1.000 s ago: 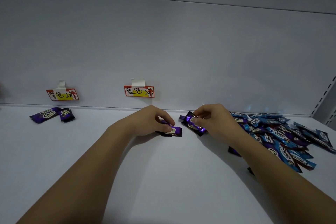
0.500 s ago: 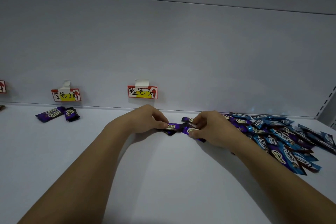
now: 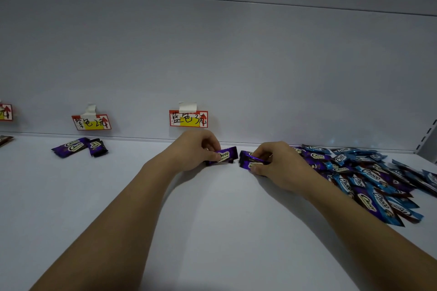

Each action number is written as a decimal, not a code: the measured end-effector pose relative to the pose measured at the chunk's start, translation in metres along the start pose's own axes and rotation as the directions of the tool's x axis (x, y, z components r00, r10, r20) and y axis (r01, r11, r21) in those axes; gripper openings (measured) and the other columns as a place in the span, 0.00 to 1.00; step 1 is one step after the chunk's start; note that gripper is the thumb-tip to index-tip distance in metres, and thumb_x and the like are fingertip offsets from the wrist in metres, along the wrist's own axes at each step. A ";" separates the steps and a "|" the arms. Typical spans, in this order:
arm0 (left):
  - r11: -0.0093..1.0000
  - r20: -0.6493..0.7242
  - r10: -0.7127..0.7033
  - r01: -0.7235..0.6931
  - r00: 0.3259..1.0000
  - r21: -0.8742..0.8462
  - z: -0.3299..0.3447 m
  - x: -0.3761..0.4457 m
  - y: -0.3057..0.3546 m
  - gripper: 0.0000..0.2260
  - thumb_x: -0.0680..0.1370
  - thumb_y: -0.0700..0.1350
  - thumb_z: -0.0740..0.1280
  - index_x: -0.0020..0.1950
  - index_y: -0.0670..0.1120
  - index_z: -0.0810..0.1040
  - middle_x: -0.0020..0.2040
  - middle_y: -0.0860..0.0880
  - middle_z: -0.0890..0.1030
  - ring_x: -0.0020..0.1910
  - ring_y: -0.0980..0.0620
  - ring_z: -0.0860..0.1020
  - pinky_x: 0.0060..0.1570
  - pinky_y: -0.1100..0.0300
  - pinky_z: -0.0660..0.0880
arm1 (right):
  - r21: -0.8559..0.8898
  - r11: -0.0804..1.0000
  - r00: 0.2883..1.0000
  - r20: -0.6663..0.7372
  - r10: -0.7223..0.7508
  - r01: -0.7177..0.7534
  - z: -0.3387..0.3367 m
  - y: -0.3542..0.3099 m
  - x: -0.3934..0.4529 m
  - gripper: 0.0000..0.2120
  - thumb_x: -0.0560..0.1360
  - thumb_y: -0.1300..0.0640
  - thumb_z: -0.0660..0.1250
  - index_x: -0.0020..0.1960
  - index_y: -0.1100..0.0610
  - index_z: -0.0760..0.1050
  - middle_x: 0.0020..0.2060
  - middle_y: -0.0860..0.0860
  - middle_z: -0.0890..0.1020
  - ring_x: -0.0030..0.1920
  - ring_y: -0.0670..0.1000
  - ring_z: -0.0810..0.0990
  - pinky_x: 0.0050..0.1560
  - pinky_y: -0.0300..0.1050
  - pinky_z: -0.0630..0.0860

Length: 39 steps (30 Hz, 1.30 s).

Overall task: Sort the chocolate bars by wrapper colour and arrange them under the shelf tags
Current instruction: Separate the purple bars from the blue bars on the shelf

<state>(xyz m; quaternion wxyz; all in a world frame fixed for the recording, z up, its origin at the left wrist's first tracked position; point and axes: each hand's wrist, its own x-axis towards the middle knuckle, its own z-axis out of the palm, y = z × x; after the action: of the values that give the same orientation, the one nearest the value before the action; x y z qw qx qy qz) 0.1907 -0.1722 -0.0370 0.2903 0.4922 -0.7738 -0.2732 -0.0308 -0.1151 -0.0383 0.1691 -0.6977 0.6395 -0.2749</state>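
1. 2 purple-wrapped bars are in hand near the middle of the shelf. The left hand [image 3: 197,151] pinches purple bar A [image 3: 225,155] between thumb and curled fingers, its free end pointing right, low over or on the surface; which, I cannot tell.
2. The right hand [image 3: 275,163] grips purple bar B [image 3: 250,160], thumb in front and fingers curled over the top. The 2 bars lie end to end, just beside each other with a small gap between them.
3. Both bars sit just below and right of the middle tag [image 3: 188,118], a red-bordered label with a yellow patch, handwriting and a red arrow, taped to the back wall.
4. Behind and right of the right hand lies the unsorted pile [image 3: 369,179] of blue and purple "Choco" bars, overlapping one another; too many overlap for a sure count, though well over 10 show.
5. Under the left tag [image 3: 91,122], well apart from the hands, lies the sorted purple group [image 3: 79,147]: 2 bars stacked at a slant, and at least 1 darker wrapper just beside them on the right.
6. At the far left edge, part of a third tag [image 3: 6,112] shows, with the end of 1 brown bar [image 3: 5,140] below it.
7. So 3 tags are in view.
8. Everything rests on a white shelf [image 3: 212,231] with a plain white back wall [image 3: 236,59]; a slotted upright [image 3: 426,139] stands at the right edge. The light is dim.
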 end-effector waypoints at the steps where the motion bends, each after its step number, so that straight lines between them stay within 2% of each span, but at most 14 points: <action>1: 1.000 -0.023 0.012 -0.012 1.000 0.005 0.001 0.000 0.000 0.07 0.72 0.41 0.76 0.44 0.51 0.80 0.41 0.54 0.80 0.41 0.56 0.78 0.34 0.72 0.73 | -0.009 1.000 1.000 0.008 -0.005 0.005 0.000 0.000 0.000 0.07 0.72 0.54 0.74 0.49 0.50 0.80 0.43 0.44 0.81 0.43 0.44 0.78 0.35 0.32 0.67; 4: 0.996 0.029 0.013 -0.015 1.000 0.089 0.002 0.001 -0.001 0.10 0.72 0.43 0.75 0.50 0.53 0.80 0.44 0.59 0.78 0.44 0.60 0.78 0.34 0.74 0.72 | -0.044 0.999 0.999 0.040 -0.025 0.026 -0.002 0.000 0.000 0.07 0.72 0.54 0.73 0.49 0.49 0.80 0.44 0.43 0.82 0.43 0.41 0.78 0.36 0.32 0.68; 7: 0.994 0.084 0.000 -0.009 0.996 0.109 0.003 0.001 -0.001 0.11 0.72 0.43 0.75 0.52 0.54 0.81 0.42 0.62 0.79 0.41 0.66 0.78 0.33 0.75 0.72 | -0.080 0.996 0.997 0.063 -0.042 0.047 -0.006 0.001 0.001 0.06 0.73 0.56 0.70 0.50 0.49 0.80 0.44 0.43 0.82 0.43 0.41 0.78 0.37 0.34 0.70; 10: 0.991 0.079 0.002 -0.013 0.997 0.134 0.004 0.001 -0.002 0.11 0.72 0.44 0.74 0.54 0.53 0.82 0.42 0.62 0.79 0.42 0.64 0.78 0.36 0.73 0.72 | -0.094 0.994 0.996 0.069 -0.047 0.053 -0.007 0.002 0.002 0.07 0.74 0.57 0.69 0.51 0.49 0.81 0.42 0.43 0.82 0.41 0.41 0.78 0.37 0.34 0.70; 14: 0.992 0.060 -0.002 -0.006 0.998 0.123 0.004 0.002 -0.002 0.11 0.72 0.45 0.75 0.54 0.52 0.82 0.42 0.61 0.80 0.43 0.63 0.78 0.38 0.71 0.72 | -0.080 0.996 0.998 0.041 -0.043 0.046 -0.007 0.004 0.005 0.05 0.73 0.57 0.70 0.47 0.48 0.81 0.37 0.40 0.81 0.37 0.40 0.77 0.29 0.29 0.66; 19: 0.998 0.009 -0.005 0.005 1.000 0.062 0.004 0.002 -0.003 0.09 0.72 0.43 0.75 0.50 0.52 0.83 0.42 0.59 0.82 0.39 0.63 0.79 0.37 0.72 0.73 | -0.011 0.999 0.999 -0.011 -0.047 0.047 -0.010 0.003 0.005 0.06 0.73 0.58 0.70 0.44 0.47 0.79 0.38 0.40 0.81 0.36 0.39 0.77 0.28 0.25 0.67; 22: 0.999 -0.038 -0.005 0.007 0.999 0.045 0.005 0.001 -0.001 0.09 0.73 0.42 0.74 0.52 0.51 0.84 0.43 0.59 0.82 0.42 0.61 0.79 0.38 0.70 0.72 | 0.024 0.999 0.998 -0.034 -0.047 0.048 -0.010 0.000 0.004 0.06 0.72 0.58 0.70 0.44 0.46 0.79 0.40 0.43 0.83 0.37 0.41 0.78 0.29 0.28 0.68; 25: 1.000 -0.088 0.000 0.002 0.996 0.017 0.009 -0.004 0.009 0.08 0.75 0.42 0.72 0.53 0.49 0.84 0.42 0.57 0.80 0.43 0.58 0.78 0.38 0.69 0.71 | 0.051 0.998 0.998 -0.049 -0.038 0.040 -0.012 -0.006 0.002 0.06 0.72 0.59 0.70 0.46 0.49 0.81 0.41 0.46 0.83 0.41 0.47 0.80 0.35 0.33 0.71; 28: 1.000 -0.125 -0.007 0.009 0.992 0.009 0.014 -0.015 0.023 0.08 0.77 0.41 0.69 0.55 0.46 0.84 0.43 0.54 0.81 0.43 0.56 0.77 0.41 0.70 0.71 | 0.116 0.993 0.996 -0.093 -0.002 0.012 -0.016 -0.016 -0.006 0.04 0.72 0.58 0.71 0.47 0.53 0.81 0.38 0.45 0.82 0.39 0.47 0.79 0.34 0.34 0.70; 32: 1.000 -0.165 -0.014 0.013 0.986 -0.009 0.000 -0.028 0.028 0.08 0.77 0.40 0.69 0.54 0.46 0.83 0.45 0.50 0.81 0.44 0.53 0.76 0.38 0.68 0.68 | 0.158 0.987 0.992 -0.122 0.034 -0.014 -0.011 -0.031 -0.008 0.03 0.71 0.56 0.73 0.42 0.52 0.79 0.36 0.45 0.82 0.36 0.48 0.79 0.33 0.38 0.71; 36: 0.997 -0.204 -0.018 0.032 0.979 0.063 -0.037 -0.055 0.008 0.08 0.77 0.42 0.69 0.54 0.49 0.84 0.48 0.51 0.82 0.48 0.52 0.76 0.42 0.65 0.68 | 0.200 0.980 0.996 -0.080 0.028 -0.011 0.009 -0.060 -0.006 0.03 0.73 0.58 0.70 0.42 0.52 0.77 0.36 0.48 0.82 0.29 0.44 0.77 0.30 0.39 0.74; 39: 0.989 -0.253 -0.082 0.111 0.964 0.102 -0.073 -0.081 -0.023 0.10 0.77 0.42 0.69 0.57 0.49 0.83 0.49 0.52 0.82 0.47 0.54 0.77 0.43 0.64 0.68 | 0.216 0.976 1.000 0.014 -0.015 0.012 0.039 -0.091 -0.006 0.03 0.73 0.59 0.69 0.46 0.53 0.78 0.38 0.47 0.81 0.32 0.45 0.79 0.35 0.42 0.79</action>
<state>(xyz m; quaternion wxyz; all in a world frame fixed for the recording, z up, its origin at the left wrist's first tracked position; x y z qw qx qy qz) 0.2850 -0.1164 -0.0174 0.3420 0.5757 -0.7210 -0.1783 0.0650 -0.1028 -0.0169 0.2467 -0.6818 0.5999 -0.3383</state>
